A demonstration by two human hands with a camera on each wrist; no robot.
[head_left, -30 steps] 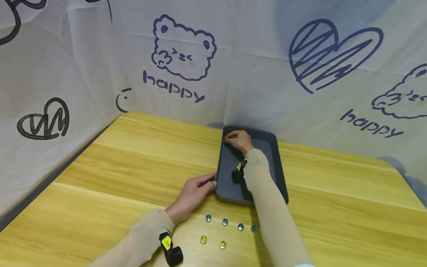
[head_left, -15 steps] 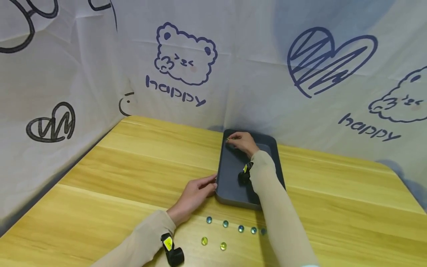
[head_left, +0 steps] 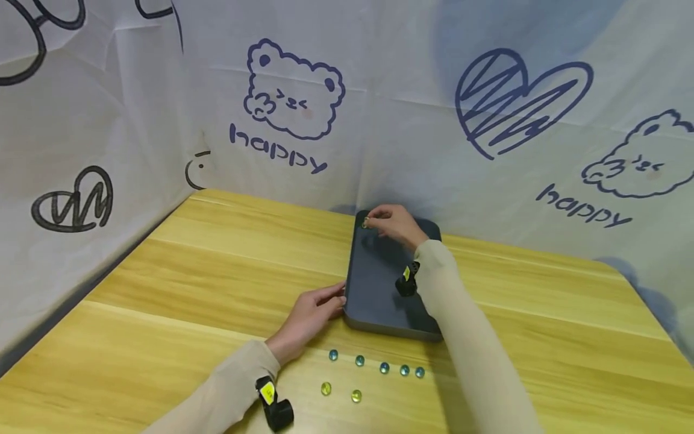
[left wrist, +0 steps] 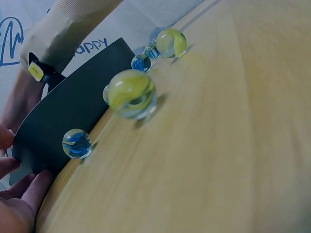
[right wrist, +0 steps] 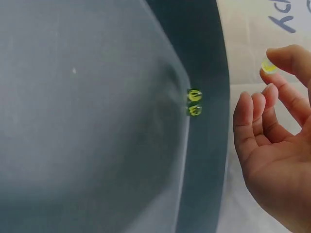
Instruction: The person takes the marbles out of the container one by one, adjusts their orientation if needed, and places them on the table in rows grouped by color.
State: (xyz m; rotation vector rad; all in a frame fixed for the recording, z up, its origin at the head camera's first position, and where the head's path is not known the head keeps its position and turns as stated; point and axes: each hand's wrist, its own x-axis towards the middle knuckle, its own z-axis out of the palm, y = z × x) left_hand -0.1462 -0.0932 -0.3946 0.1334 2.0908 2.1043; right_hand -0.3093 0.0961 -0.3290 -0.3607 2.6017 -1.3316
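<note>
My right hand (head_left: pixel 398 226) pinches a yellow swirl marble (right wrist: pixel 268 65) between thumb and index fingertip, over the far left corner of the dark grey tray (head_left: pixel 374 274). Yellow glints (right wrist: pixel 194 102) show low against the tray's wall in the right wrist view; whether they are two marbles or one with its reflection, I cannot tell. My left hand (head_left: pixel 310 319) touches the tray's left outer wall with extended fingers. In front of the tray several blue marbles (head_left: pixel 384 367) form a row, and two yellow marbles (left wrist: pixel 131 94) lie nearer to me.
A wooden tabletop (head_left: pixel 217 265) carries everything. Behind it and to the left hangs a white cloth (head_left: pixel 401 138) with drawn bears and hearts, close to the tray's far end. My right forearm (head_left: pixel 472 319) crosses over the tray's right side.
From inside the tray's far left corner, my right hand has lifted and shifted slightly right, and the pinched marble now shows clearly. My left hand stays at the tray's wall.
</note>
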